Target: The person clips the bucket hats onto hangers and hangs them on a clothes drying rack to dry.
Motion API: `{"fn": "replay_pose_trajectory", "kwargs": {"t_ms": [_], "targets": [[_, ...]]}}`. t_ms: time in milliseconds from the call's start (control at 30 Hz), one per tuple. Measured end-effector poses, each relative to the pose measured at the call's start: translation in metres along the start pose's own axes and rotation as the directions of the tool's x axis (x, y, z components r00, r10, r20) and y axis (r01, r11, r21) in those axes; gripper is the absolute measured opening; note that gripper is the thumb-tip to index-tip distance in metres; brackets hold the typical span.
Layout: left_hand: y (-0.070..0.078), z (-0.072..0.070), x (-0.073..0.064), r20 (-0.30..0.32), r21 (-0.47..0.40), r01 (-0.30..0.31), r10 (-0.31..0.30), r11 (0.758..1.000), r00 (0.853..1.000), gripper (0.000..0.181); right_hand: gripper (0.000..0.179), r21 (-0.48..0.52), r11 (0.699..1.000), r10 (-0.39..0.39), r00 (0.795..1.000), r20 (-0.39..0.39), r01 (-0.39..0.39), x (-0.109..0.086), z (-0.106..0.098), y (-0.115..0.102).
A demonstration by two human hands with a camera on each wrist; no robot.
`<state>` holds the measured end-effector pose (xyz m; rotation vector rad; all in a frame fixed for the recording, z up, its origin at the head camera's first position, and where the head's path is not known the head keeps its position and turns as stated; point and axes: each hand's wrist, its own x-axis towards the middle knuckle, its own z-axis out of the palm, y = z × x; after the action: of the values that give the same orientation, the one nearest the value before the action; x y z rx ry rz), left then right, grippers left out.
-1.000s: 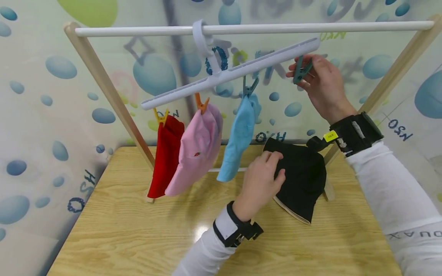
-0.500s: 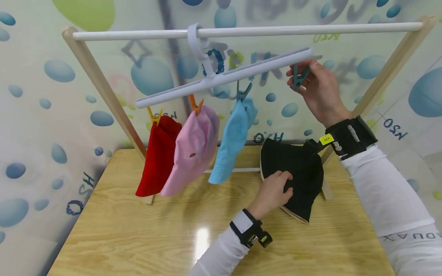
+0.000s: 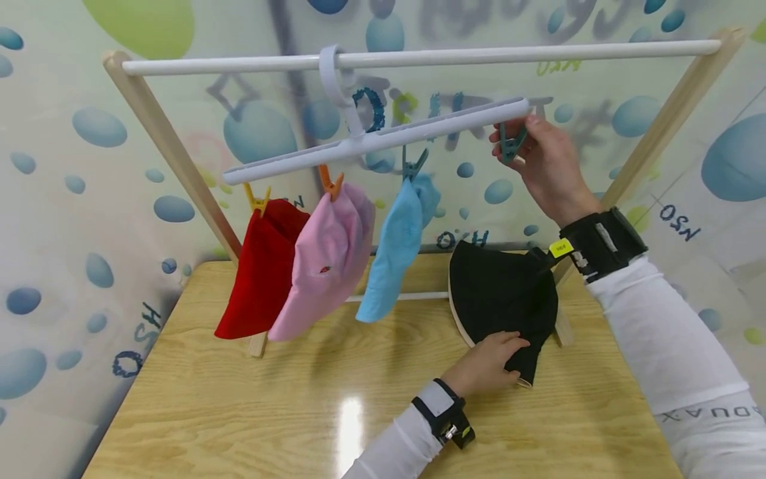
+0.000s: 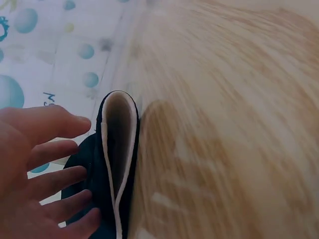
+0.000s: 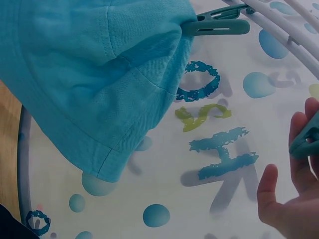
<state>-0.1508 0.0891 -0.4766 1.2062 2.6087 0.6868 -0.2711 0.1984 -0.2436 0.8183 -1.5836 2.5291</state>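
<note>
A black bucket hat (image 3: 499, 286) with a pale lining lies on the table below the hanger's right half. My left hand (image 3: 487, 362) is at its lower brim, thumb and fingers apart; in the left wrist view the fingers (image 4: 70, 179) lie beside the folded brim. High on the right, my right hand (image 3: 547, 159) holds a green clothespin (image 3: 510, 143) that hangs at the raised end of the white hanger (image 3: 371, 141). Red (image 3: 266, 266), pink (image 3: 329, 266) and light blue (image 3: 397, 249) bucket hats hang from the other clips. The blue hat fills much of the right wrist view.
The hanger hooks over a white rod (image 3: 419, 58) between wooden posts (image 3: 167, 146). A lower white bar (image 3: 413, 296) runs behind the hats. The stand rests on a wooden table (image 3: 269, 412) against a patterned wall (image 3: 54, 199).
My left hand has moved down and to the right over the black hat to its lower brim. My right hand has lowered a little with the clothespin, and the hanger tilts less.
</note>
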Motion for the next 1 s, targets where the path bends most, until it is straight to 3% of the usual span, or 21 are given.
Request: {"fn": "replay_pose_trajectory", "kwargs": {"t_ms": [300,567,800,1000], "targets": [[0.000,0.002,-0.007,0.072,0.179,0.018,-0.031,0.984,0.997,0.052,0.023,-0.012,1.000,-0.003,1.000,0.004,0.003,0.000,0.000,0.003],[0.001,-0.006,-0.020,0.164,0.207,0.032,-0.067,0.978,0.984,0.061,0.025,-0.042,0.999,-0.003,1.000,0.018,0.004,-0.001,-0.002,0.006],[-0.002,-0.011,-0.028,0.142,0.230,0.049,-0.084,0.972,0.986,0.058,0.025,-0.100,0.995,-0.022,1.000,-0.002,0.022,-0.001,-0.003,0.008],[-0.004,-0.016,-0.036,0.129,0.250,0.066,-0.100,0.966,0.987,0.053,0.025,-0.045,0.999,-0.006,1.000,0.029,0.007,0.000,-0.004,0.009]]}}
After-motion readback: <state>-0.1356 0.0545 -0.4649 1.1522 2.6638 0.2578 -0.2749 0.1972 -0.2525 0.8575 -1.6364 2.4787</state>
